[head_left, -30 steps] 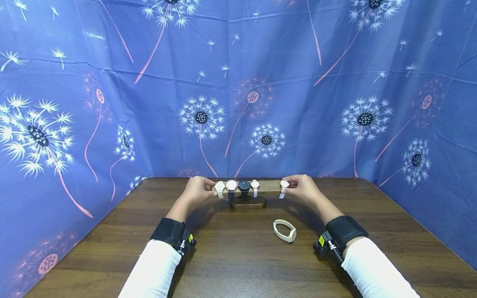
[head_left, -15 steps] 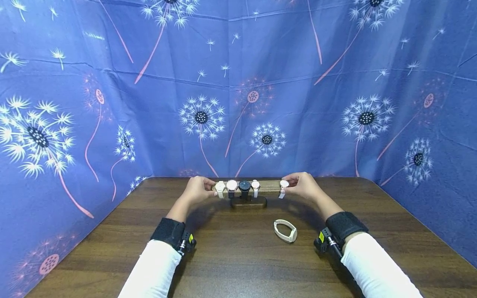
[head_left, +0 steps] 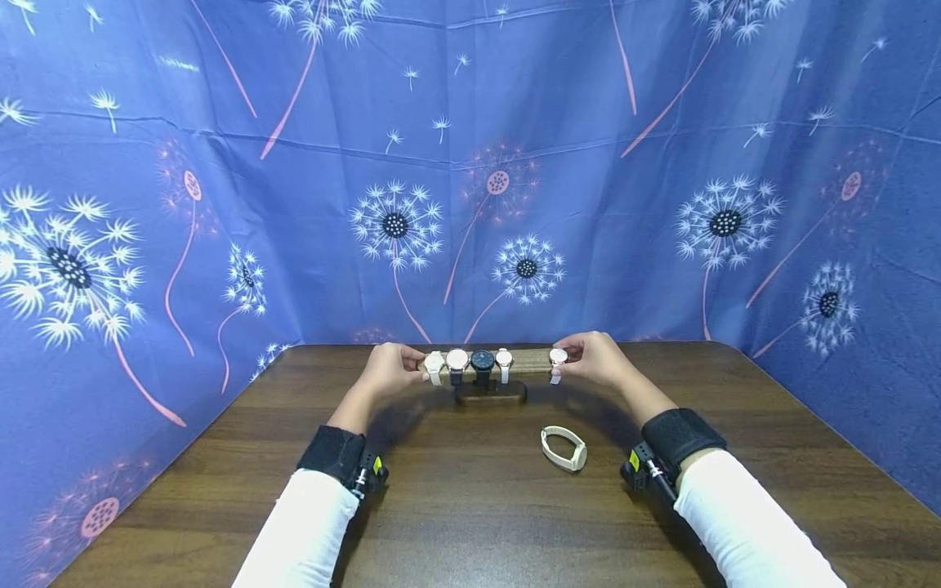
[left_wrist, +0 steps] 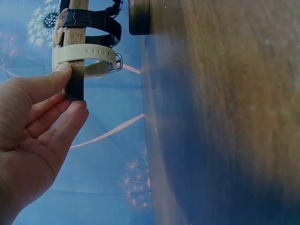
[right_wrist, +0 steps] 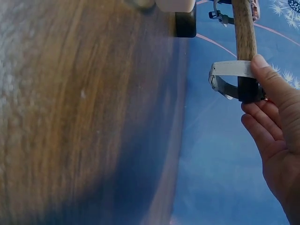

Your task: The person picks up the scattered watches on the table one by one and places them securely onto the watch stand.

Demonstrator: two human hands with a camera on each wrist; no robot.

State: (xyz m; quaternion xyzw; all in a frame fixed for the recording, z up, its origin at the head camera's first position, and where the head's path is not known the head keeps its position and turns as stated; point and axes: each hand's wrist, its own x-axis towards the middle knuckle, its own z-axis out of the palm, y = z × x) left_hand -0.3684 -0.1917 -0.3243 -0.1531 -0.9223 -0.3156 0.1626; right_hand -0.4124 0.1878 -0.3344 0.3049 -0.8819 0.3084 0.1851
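Wooden watch-display bar (head_left: pixel 525 360) on a dark oval base (head_left: pixel 490 393), standing at the far middle of the brown wood-grain surface (head_left: pixel 470 506).

Left hand (head_left: pixel 390 371): thumb and curled fingers (left_wrist: pixel 56 126) pinch the left end of the bar, just beside a cream-strapped watch (head_left: pixel 434 365).

Right hand (head_left: pixel 599 359): thumb and fingers (right_wrist: pixel 262 126) pinch the right end of the bar, thumb resting against a white-strapped round watch (head_left: pixel 558 359) looped on that end.

On the bar between the hands, left to right: the cream-strapped watch, a pale-faced watch on a dark strap (head_left: pixel 457 362), a black-faced watch (head_left: pixel 482 362), a small white-strapped watch (head_left: pixel 503 362). A bare stretch of bar separates these four from the watch at the right end.

Loose item: a cream closed-loop watch band (head_left: pixel 564 448), lying flat on the surface, nearer the person than the stand and right of it, apart from both hands.

Surround: blue cloth backdrop with dandelion print (head_left: pixel 220 204) on three sides. White sleeves (head_left: pixel 301 531), black wrist straps (head_left: pixel 334 453).
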